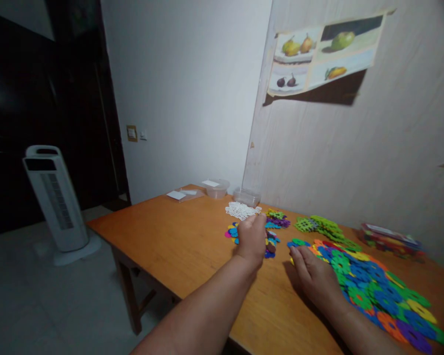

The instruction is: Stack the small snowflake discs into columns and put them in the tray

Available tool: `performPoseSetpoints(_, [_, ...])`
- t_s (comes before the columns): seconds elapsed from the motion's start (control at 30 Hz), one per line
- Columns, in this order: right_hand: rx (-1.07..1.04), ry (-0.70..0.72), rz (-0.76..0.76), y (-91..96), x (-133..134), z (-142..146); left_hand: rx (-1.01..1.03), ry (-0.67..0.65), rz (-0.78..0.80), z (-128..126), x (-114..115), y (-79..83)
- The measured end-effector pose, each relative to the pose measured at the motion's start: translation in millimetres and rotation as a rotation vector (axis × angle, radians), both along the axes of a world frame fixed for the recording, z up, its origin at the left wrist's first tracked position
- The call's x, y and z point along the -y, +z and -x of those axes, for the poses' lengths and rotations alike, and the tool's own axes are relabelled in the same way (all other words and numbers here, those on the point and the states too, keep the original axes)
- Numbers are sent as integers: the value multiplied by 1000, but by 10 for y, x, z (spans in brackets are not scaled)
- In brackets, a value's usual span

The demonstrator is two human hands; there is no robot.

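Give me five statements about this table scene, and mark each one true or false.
1. The right hand is at the large pile of colorful pieces. True.
2. The white pieces lie under the right hand. False: the white pieces lie beyond the left hand.
3. The round tub is on the table. True.
4. The tower appliance is on the table. False: the tower appliance stands on the floor.
5. The wall poster shows fruit. True.

left hand: grip hidden | small discs: part-covered | right forearm: bottom-cropped
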State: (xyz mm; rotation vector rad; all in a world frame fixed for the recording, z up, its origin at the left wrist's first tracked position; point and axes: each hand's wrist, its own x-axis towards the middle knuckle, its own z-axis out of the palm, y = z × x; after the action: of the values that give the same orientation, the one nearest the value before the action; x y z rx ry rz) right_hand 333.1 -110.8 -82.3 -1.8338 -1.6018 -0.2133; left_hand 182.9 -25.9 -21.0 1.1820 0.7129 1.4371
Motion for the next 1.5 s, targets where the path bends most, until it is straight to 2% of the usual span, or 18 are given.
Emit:
performPoseSetpoints(0.13, [-23, -5, 24, 1, -10, -8, 276, 80, 218, 177, -219, 178])
performPoseSetpoints(0.2, [-22, -9, 29, -3, -19, -13, 292, 116, 234, 285, -365, 197])
performPoseSetpoints(0.27, [-17, -15, 32, -14, -31, -26, 276, 178, 181, 400, -511, 176])
performPoseSetpoints(0.4, [0, -16, 31, -40, -49, -52, 149, 282, 92, 634, -772, 39])
performPoseSetpoints(0.6, [52, 21, 97, -13, -18, 17, -32, 308, 61, 888, -1060, -322])
performPoseSetpoints(0.77, [27, 48, 182, 16, 17, 91, -64, 235, 76, 915, -1179, -482])
performPoseSetpoints(1.07, [-34, 148, 295, 72, 83, 200, -163, 235, 107, 902, -1223, -478])
performPoseSetpoints(1.23, [-5, 184, 352, 67, 87, 253, -263, 209, 18, 871, -1296, -576])
performPoseSetpoints(1.5, [6, 222, 409, 35, 72, 232, -586, 241, -138, 848, -1421, -742])
